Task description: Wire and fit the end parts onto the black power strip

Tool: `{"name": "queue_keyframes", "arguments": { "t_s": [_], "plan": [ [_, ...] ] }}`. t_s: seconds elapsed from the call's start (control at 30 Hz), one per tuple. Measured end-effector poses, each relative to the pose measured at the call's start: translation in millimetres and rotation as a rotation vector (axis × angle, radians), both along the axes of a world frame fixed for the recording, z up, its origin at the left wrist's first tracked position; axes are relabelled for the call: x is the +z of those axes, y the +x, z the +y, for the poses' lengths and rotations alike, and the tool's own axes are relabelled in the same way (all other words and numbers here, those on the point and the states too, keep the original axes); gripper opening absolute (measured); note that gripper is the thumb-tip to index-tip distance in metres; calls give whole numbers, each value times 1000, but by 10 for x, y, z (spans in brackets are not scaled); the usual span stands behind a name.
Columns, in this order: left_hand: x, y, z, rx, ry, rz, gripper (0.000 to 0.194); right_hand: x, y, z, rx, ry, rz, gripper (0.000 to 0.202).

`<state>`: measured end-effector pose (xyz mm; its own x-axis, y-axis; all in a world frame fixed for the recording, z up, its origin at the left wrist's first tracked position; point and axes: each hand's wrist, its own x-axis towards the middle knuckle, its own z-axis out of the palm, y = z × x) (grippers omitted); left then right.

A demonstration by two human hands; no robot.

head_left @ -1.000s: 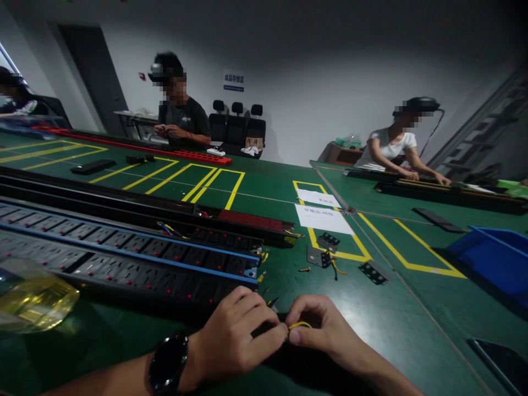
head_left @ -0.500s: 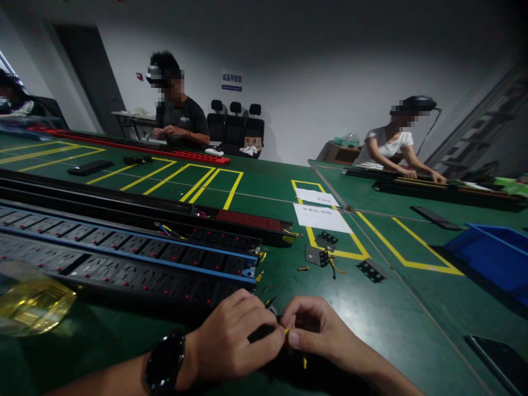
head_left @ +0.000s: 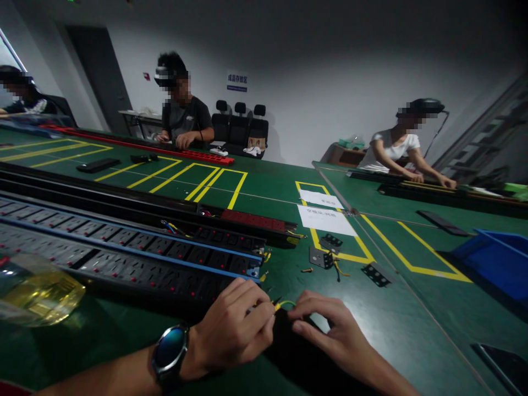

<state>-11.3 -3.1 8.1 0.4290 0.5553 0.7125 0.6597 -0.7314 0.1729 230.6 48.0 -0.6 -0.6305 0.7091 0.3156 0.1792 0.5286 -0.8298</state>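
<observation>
My left hand (head_left: 235,324), with a watch (head_left: 170,347) on its wrist, is closed at the near end of the power strip row. Between its fingertips is the yellow end of a short yellow-green wire (head_left: 285,303). A small dark pointed tip also shows there; its kind is unclear. The wire arches across to my right hand (head_left: 325,324), whose thumb and forefinger are bent around its other end; the contact is partly hidden. Beside my left hand lie long black power strips (head_left: 160,280) with red-dotted sockets and blue edges, loose yellow wire ends sticking out.
Black metal brackets (head_left: 319,257), a screw (head_left: 307,270) and paper sheets (head_left: 325,220) lie ahead. To the right are a blue bin (head_left: 495,264) and a phone (head_left: 501,363). A bottle of yellow liquid (head_left: 45,297) lies left. Co-workers sit across the table.
My hands have moved apart, and the yellow-green wire now shows as an arc between them. My left wrist has turned, baring the watch face. The view has shifted slightly left.
</observation>
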Motion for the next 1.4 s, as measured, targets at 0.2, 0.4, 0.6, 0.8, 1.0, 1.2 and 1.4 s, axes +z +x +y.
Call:
{"name": "queue_keyframes", "arguments": {
  "t_s": [0.2,0.4,0.6,0.8,1.0,1.2,1.4],
  "plan": [
    [12,2,0,-29,-10,4,12,-54,-56,15,-37,736,71,35],
    [9,1,22,-14,-32,13,11,-63,-41,19,-68,831,-36,36],
    [2,-27,46,-8,-63,-13,13,-147,48,82,-120,818,-108,36],
    [91,-26,22,9,-245,-74,11,-261,114,237,-244,580,-101,24],
    [396,-103,142,53,-522,36,10,-354,101,310,-297,485,-137,22],
    [651,-203,596,11,-675,108,11,-396,65,334,-279,440,-193,22],
    [630,-255,1009,-173,-737,50,17,-391,52,336,-254,404,-244,21]
  ]
}}
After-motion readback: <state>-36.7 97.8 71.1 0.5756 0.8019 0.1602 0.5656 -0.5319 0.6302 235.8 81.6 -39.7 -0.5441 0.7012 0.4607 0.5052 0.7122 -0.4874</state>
